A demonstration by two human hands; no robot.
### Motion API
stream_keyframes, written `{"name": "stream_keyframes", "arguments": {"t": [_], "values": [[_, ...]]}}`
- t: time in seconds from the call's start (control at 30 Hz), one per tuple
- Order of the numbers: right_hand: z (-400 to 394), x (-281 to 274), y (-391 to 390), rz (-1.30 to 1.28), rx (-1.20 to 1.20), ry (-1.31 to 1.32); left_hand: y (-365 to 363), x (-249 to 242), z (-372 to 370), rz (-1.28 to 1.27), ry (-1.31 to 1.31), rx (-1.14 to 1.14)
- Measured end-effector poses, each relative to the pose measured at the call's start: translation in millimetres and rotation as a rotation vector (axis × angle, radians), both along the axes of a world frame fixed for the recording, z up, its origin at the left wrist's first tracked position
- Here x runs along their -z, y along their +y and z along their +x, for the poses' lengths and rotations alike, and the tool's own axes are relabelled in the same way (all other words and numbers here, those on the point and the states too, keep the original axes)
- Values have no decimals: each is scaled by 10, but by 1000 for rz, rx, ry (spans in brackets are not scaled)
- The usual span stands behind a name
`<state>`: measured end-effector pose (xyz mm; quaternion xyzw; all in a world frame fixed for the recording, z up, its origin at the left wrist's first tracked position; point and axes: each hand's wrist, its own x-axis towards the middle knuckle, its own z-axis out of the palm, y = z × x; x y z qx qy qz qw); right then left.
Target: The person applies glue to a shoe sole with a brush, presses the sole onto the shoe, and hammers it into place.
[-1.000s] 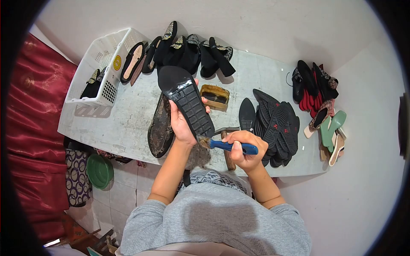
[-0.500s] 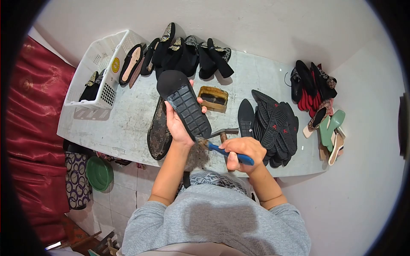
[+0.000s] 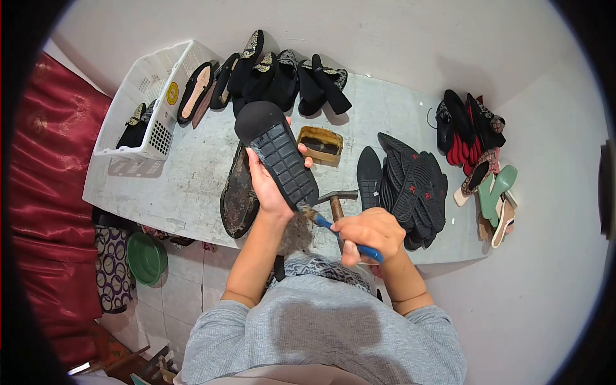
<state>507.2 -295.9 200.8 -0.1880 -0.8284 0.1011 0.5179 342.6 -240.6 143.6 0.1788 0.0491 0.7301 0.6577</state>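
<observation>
My left hand (image 3: 268,189) grips a black shoe sole (image 3: 282,157) from beneath, thumb on one edge and fingertips round the other. The sole is tilted, its gridded face turned up toward me. In my right hand (image 3: 369,232) is a paintbrush with a blue handle (image 3: 325,222), the fingers closed round the handle. The brush's bristles (image 3: 308,212) meet the lower end of the sole. A hammer (image 3: 337,208) lies on the table just behind the brush. Left of the sole rests a worn, dark shoe-shaped piece (image 3: 239,202), partly hidden by my left hand.
Several black soles (image 3: 414,189) are piled on the table (image 3: 192,186) at the right. Behind the held sole sits a small yellowish container (image 3: 321,145) with dark contents. Black shoes (image 3: 279,80) line the back, beside a white basket (image 3: 154,96). More shoes (image 3: 468,122) stand far right.
The brush and my right hand have shifted slightly, with the bristles still at the sole's lower end. My left hand keeps its hold on the sole. The whole view has shifted a little.
</observation>
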Motion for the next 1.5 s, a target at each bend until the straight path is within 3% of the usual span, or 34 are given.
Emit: {"name": "stream_keyframes", "arguments": {"t": [0.1,0.2,0.37,0.5,0.63,0.67,0.73,0.8,0.97,1.03,1.07,1.1,1.17,1.23,1.3,1.37,1.5], "values": [[53,46,87,19,8,-2,14,43,-15,-10,29,-29],[37,73,50,-86,16,268,1,5,-7,-24,51,-11],[-27,65,5,-37,-11,97,-16,-8,-6,-21,-21,80],[115,131,112,-139,151,112,-23,21,-31,-49,-26,110],[134,117,68,-168,149,275,-4,113,-76,-56,-16,150],[125,114,31,-247,128,376,18,195,-106,50,-61,259],[91,122,-10,-203,88,290,2,86,-85,159,-105,365],[49,127,-13,-159,50,203,-93,-56,10,-100,-1,314],[-13,63,53,-33,145,109,-201,-35,80,-108,-36,501],[-14,-9,163,89,180,170,-294,-44,117,-92,175,625],[-15,10,221,86,213,230,-280,175,105,-48,-122,737],[-12,-42,300,107,202,266,-311,156,122,-47,-121,739],[-6,-73,417,177,287,226,-362,95,171,-212,171,632],[-43,-53,444,165,258,244,-326,185,154,-189,104,654],[-101,-45,380,156,203,105,-245,232,96,-131,-123,720],[-163,41,269,177,149,54,-244,48,119,-270,214,517],[-207,181,70,131,48,6,-174,109,25,-237,180,424]]}}
